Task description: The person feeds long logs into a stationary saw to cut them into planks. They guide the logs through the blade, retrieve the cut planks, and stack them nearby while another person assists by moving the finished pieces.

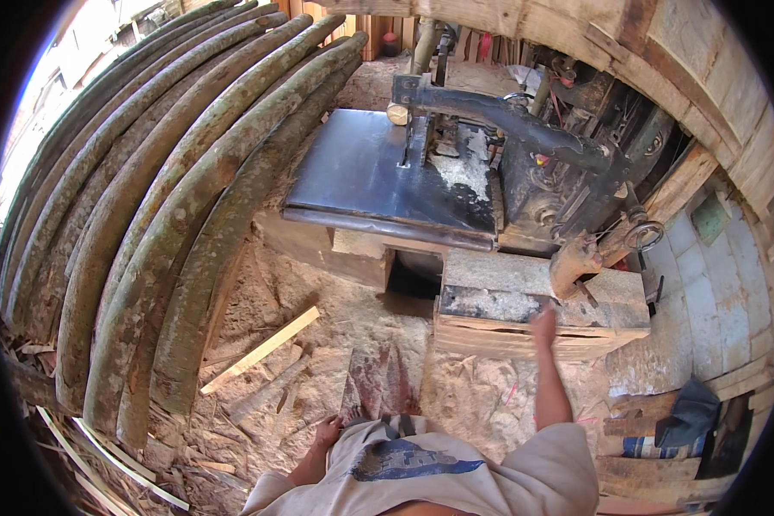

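My right hand [543, 327] reaches forward to the near edge of a sawdust-covered block [499, 331] beside the saw machine. Its fingers look closed, and whatever they may hold is too small to make out. Just beyond them a wooden post piece [574, 267] stands on the block's top. My left hand [325, 433] is low by my hip, next to my shirt [421, 473], fingers curled; anything inside them is hidden. Ahead lies the dark metal saw table [361, 168], with a black machine arm [507, 116] over it and pale sawdust on its right part.
Long curved logs [189, 193] are stacked along the left. A pale sawn strip [261, 351] lies on the sawdust-strewn floor, with thin offcuts [129, 464] at lower left. A handwheel [644, 234] sits at the machine's right. Dark cloth [690, 413] lies on boards at right.
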### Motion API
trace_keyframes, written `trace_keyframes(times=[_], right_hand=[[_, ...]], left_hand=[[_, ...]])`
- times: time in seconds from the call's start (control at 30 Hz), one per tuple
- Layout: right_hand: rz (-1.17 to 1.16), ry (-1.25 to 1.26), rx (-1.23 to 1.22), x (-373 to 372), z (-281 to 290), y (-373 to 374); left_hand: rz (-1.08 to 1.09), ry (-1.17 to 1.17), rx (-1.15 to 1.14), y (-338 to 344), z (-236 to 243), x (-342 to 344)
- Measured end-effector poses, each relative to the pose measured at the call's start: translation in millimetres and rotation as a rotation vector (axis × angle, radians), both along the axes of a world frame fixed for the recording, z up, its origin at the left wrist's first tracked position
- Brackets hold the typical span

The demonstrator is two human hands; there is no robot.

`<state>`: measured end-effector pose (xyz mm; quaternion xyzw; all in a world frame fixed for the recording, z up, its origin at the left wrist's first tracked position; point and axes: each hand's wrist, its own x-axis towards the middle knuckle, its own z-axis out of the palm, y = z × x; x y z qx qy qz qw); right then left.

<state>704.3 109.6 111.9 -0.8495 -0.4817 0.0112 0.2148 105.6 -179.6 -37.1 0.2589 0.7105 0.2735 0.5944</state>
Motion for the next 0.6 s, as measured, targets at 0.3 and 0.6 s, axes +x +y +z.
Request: trace_keyframes(times=[0.3, 0.6], right_hand=[[0.498, 0.503, -0.745, -305, -99, -221], [0.533, 0.508, -0.733, -336, -128, -238]], left_hand=[[-0.007, -0.052, -0.150, -9, 39, -83], [0.051, 0.031, -0.190, 9, 51, -168]])
